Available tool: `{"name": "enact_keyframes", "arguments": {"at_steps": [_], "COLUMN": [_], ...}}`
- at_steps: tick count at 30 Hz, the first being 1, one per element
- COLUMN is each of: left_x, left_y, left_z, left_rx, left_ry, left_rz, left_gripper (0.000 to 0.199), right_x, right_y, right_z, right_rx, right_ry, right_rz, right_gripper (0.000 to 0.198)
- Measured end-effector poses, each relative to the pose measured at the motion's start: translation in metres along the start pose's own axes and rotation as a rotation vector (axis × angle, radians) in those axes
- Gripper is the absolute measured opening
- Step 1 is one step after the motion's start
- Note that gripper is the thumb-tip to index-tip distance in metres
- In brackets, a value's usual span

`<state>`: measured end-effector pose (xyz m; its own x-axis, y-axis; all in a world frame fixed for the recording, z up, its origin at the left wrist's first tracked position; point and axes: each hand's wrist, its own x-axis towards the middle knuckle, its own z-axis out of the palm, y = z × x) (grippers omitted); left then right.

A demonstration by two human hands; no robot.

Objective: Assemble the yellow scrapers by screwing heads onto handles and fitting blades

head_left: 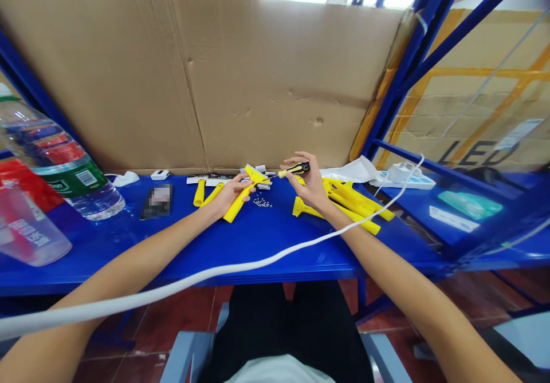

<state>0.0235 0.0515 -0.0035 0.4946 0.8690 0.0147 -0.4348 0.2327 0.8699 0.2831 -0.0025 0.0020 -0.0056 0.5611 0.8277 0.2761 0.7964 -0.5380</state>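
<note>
My left hand (232, 194) is closed round a yellow scraper (238, 204), its wide head pointing up and away from me. In my right hand (313, 185) is a screwdriver (296, 169) with a black and cream handle. Its shaft points left at the scraper's head; whether the tip touches a screw is too small to tell. Small screws (262, 202) lie loose on the blue table just below the scraper's head. Beside my left hand are two yellow handles (200, 193). Under and right of my right wrist lies a pile of yellow scrapers (354, 200).
A white cable (275, 257) hangs across the view in front of my forearms. At the left stand a large water bottle (81, 171), a plastic cup (32, 228) and a phone (157, 201). A power strip (406, 180) lies right. Cardboard (266, 79) walls the back.
</note>
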Motion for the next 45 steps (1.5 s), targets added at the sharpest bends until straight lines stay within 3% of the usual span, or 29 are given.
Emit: {"name": "enact_keyframes", "arguments": {"at_steps": [6, 12, 17, 24, 31, 38, 45], "left_x": [-0.0009, 0.0011, 0.0013, 0.0023, 0.0041, 0.0051, 0.0063], "left_y": [0.0005, -0.0007, -0.0017, -0.0023, -0.0036, -0.0033, -0.0042], "left_z": [0.001, -0.0005, -0.0007, -0.0025, -0.0056, -0.0075, -0.0086], "left_rx": [0.009, 0.014, 0.024, 0.036, 0.05, 0.046, 0.041], "left_ry": [-0.009, 0.005, 0.005, -0.001, -0.017, -0.017, -0.014], "left_rz": [-0.011, 0.001, 0.0, 0.004, -0.002, 0.011, 0.016], "left_gripper": [0.042, 0.044, 0.041, 0.041, 0.041, 0.042, 0.041], "right_x": [0.001, 0.0001, 0.0002, -0.001, 0.0003, -0.0003, 0.0004], "right_y": [-0.0011, 0.0042, 0.001, 0.0008, -0.0015, 0.0015, 0.0054], "right_z": [-0.0014, -0.0008, 0.0006, 0.0007, 0.0039, 0.0008, 0.0022], "right_rx": [-0.114, 0.054, -0.078, 0.04, 0.005, 0.089, 0.072], "right_ry": [0.076, -0.007, 0.066, -0.012, 0.036, -0.038, -0.023], "right_rz": [0.033, 0.009, 0.044, 0.015, 0.068, 0.095, 0.125], "right_gripper": [0.044, 0.054, 0.04, 0.052, 0.046, 0.05, 0.049]}}
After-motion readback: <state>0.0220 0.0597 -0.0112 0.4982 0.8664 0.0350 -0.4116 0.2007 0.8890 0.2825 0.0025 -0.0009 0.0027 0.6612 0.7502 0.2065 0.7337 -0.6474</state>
